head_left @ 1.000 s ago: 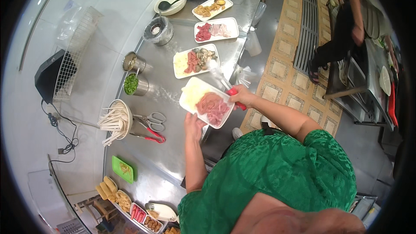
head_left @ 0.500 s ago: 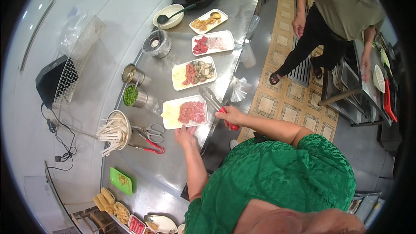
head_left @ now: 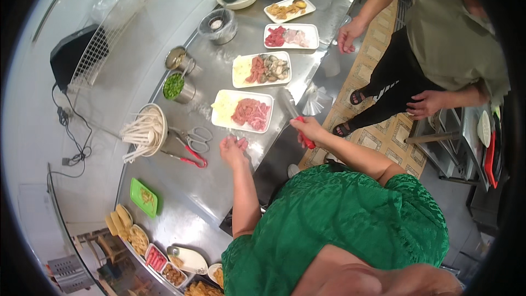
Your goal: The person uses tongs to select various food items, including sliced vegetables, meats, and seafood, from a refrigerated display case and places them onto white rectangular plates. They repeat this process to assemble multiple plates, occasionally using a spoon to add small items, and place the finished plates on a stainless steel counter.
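My right hand (head_left: 308,130) grips tongs (head_left: 287,104) by their red handle. The metal jaws point away beside the nearest white tray (head_left: 226,125), which holds pale yellow food and sliced pink meat (head_left: 252,112). My left hand (head_left: 234,151) is just below that tray's near edge, empty, its fingers loosely curled and apart. A second white tray (head_left: 235,85) behind holds yellow food, meat strips and greyish, shellfish-like pieces (head_left: 275,69). Farther back are a tray of red and pale meat (head_left: 291,37) and one of brown pieces (head_left: 285,9).
Left on the steel counter (head_left: 192,186) are scissors (head_left: 200,140), red-handled tongs (head_left: 193,158), a bowl of white utensils (head_left: 159,123), a tin of chopped greens (head_left: 174,86) and a green tray (head_left: 137,186). A co-worker (head_left: 438,55) stands at the right, one hand (head_left: 350,35) near the counter.
My left hand has come off the nearest tray's edge. The view has shifted, with the trays higher and farther right. The co-worker has stepped closer to the counter.
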Available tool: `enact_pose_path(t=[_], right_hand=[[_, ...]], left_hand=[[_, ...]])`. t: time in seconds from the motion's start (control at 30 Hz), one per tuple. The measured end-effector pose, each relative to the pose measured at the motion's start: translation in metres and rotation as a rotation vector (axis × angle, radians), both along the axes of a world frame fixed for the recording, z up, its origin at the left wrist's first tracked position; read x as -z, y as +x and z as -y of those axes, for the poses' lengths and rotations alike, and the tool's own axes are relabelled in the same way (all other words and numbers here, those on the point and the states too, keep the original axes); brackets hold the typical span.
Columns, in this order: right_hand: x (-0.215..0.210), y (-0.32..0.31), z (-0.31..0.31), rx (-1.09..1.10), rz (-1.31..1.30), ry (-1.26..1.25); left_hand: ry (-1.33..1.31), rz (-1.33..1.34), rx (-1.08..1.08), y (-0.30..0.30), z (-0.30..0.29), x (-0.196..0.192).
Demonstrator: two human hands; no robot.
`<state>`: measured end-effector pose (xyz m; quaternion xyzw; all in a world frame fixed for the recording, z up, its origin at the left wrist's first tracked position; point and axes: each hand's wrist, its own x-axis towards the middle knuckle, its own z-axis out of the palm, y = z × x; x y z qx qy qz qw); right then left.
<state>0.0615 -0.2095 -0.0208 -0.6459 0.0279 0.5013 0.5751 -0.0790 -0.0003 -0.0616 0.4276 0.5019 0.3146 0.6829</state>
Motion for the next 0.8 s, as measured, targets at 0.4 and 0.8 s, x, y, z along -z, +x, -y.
enact_pose_path(t=[0.4, 0.8], right_hand=[[0.013, -0.020, 0.023, 0.042, 0.143, 0.142], [0.008, -0.036, 0.103, -0.732, 0.348, 0.281]], left_hand=[[0.220, -0.235, 0.643, -0.046, 0.143, -0.008], [0.219, -0.459, 0.551, -0.075, 0.279, 0.052]])
